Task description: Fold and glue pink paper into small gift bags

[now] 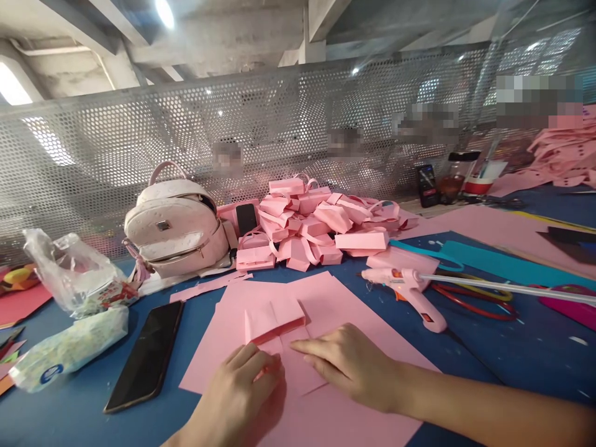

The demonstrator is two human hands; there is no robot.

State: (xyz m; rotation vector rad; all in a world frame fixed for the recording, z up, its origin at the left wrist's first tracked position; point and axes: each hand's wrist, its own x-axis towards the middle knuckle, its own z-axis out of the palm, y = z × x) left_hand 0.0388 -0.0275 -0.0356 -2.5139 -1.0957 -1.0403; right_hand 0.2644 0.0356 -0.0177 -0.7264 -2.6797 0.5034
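Observation:
A small folded pink paper box (274, 320) lies on large pink paper sheets (209, 347) on the table in front of me. My right hand (349, 366) comes in from the right, its index finger stretched out and pressing on the flat paper flap just below the box. Close to the box's lower left corner is my left hand (246, 385), palm down with the fingers curled in. Whatever its fingertips grip, if anything, is hidden behind the knuckles.
Behind the sheets is a heap of finished-looking pink paper bags (321, 223). A pink glue gun (410, 288) with a long glue stick lies at right, its cord trailing. To the left are a phone (146, 354), a tissue pack (72, 347), a plastic bag (79, 273) and a backpack (174, 223).

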